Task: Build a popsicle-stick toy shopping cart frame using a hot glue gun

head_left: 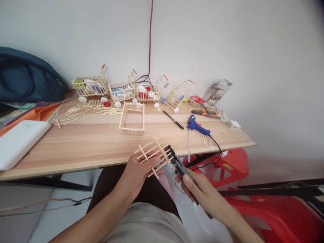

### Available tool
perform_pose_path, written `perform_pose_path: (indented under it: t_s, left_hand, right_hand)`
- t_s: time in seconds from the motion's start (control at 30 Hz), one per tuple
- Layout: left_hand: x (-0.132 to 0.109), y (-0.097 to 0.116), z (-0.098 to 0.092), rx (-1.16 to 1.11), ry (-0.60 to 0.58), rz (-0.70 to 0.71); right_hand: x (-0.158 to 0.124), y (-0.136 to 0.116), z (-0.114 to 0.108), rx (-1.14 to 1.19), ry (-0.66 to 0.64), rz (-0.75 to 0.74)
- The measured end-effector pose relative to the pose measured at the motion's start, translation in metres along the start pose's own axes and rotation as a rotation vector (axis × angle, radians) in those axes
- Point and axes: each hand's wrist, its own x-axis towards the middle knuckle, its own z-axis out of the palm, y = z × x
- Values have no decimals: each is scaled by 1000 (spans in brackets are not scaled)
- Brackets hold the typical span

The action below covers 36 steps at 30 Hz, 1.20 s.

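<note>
Near the table's front edge, my left hand (136,173) pinches a small lattice panel of thin wooden sticks (144,154), the thumb pressed on top. A pair of black-handled pliers (180,165) is in my right hand (198,187), fingers wrapped round the handles. Its jaws are at the right-hand stick ends of the panel; whether they bite on a stick is too small to tell. Just beyond lies an open rectangular stick frame (143,118). A blue glue gun (198,126) rests to the right, a glue stick pointing toward the table edge.
Several small stick carts with white wheels, such as one cart (121,91), line the wall. Loose sticks (108,110), a black pen (173,119), orange-handled pliers (205,113) and a white power bank (24,143) lie on the table (83,145). Red stools (230,168) stand below right.
</note>
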Motion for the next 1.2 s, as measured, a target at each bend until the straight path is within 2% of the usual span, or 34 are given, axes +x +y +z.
perform_pose_path:
  t_s: [0.2, 0.7, 0.8, 1.0, 1.2]
  left_hand:
    - [-2, -2, 3, 19, -1, -5]
    - [-10, -1, 10, 6, 21, -34]
    - [-9, 0, 10, 3, 36, -36]
    - [-8, -1, 10, 25, 33, -33]
    - [-8, -3, 14, 106, 117, 43]
  right_hand:
    - [-3, -9, -3, -132, 49, 26]
    - [-10, -6, 3, -363, 153, 106]
    - [-10, -9, 0, -365, 122, 114]
    - [-12, -11, -18, -219, -50, 104]
    - [-16, -13, -24, -211, -46, 233]
